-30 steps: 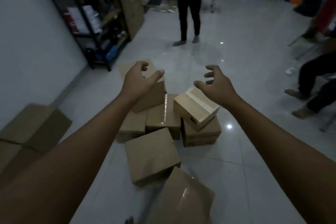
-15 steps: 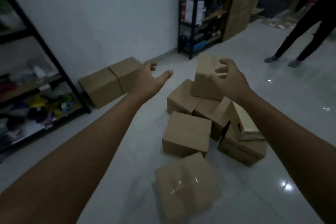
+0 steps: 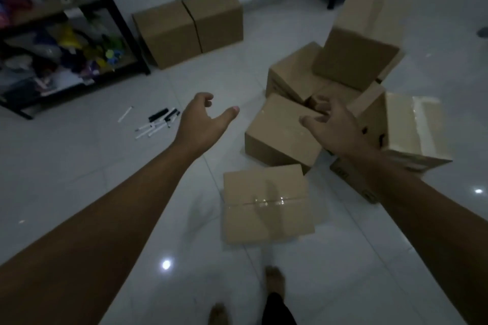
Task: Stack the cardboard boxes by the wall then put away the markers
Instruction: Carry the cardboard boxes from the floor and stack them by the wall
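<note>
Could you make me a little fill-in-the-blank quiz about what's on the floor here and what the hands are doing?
1. Both the left hand and the right hand are open and hold ____.
2. The two boxes by the wall stand ____ by side.
3. The markers lie on the ____, near the shelf.
4. The nearest box is sealed with clear ____.

Missing words: nothing; side; floor; tape

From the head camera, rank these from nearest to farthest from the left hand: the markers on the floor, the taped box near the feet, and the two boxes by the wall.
From the left hand:
1. markers, on the floor just to its left.
2. taped box, below and right, near the feet.
3. two boxes by the wall, ahead at the wall.
</note>
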